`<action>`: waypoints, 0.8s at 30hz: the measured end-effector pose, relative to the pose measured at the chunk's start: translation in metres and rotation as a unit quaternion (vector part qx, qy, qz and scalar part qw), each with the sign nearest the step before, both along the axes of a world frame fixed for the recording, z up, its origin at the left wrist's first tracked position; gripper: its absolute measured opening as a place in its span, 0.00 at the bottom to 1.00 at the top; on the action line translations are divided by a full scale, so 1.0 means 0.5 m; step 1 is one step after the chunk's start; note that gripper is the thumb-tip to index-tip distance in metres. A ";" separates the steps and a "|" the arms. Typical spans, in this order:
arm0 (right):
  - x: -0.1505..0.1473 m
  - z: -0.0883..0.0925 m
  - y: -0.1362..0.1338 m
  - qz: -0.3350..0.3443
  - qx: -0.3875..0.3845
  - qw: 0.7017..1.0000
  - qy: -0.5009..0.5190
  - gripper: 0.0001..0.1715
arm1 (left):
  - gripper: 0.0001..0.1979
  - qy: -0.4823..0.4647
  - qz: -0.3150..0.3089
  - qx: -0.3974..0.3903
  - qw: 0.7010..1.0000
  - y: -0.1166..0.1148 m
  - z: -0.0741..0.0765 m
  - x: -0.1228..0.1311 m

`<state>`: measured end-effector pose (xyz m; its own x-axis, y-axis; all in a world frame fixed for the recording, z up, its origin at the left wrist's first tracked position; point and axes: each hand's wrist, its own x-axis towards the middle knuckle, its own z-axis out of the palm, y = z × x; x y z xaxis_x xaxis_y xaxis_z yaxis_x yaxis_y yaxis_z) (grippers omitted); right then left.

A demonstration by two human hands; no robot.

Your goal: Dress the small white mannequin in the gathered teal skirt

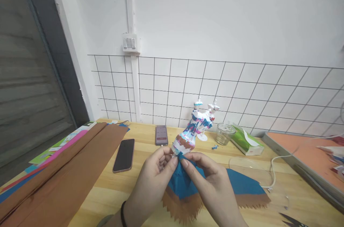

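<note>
My left hand (154, 171) and my right hand (208, 178) meet over the wooden table (107, 191), fingers pinched together on the top edge of a blue crepe paper piece (185, 184) with a brown fringed hem. That edge is pressed against the waist of a small dress-form mannequin (193, 128) wrapped in white, blue, pink and brown paper. The mannequin leans toward me, its lower end between my fingertips. More of the blue and brown paper (247, 189) spreads out to the right on the table.
Brown crepe paper sheets (61, 177) and coloured paper lie at left. A black phone (124, 155) and a second phone (161, 135) lie ahead. A glass cup (224, 134), a green tissue pack (245, 141), a white cable (279, 162), an orange board (306, 148) and scissors (292, 220) are at right.
</note>
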<state>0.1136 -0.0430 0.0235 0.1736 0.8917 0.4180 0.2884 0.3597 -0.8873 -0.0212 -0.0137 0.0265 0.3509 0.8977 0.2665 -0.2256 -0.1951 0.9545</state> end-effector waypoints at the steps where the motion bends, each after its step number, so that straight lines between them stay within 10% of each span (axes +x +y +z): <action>1: -0.001 0.000 0.000 -0.007 -0.005 1.000 0.000 0.10 | 0.08 -0.002 -0.003 0.002 1.000 -0.002 0.000 0.001; 24: -0.006 -0.003 -0.002 -0.041 0.006 0.999 0.035 0.09 | 0.06 -0.008 -0.007 -0.024 1.000 -0.013 -0.001 0.008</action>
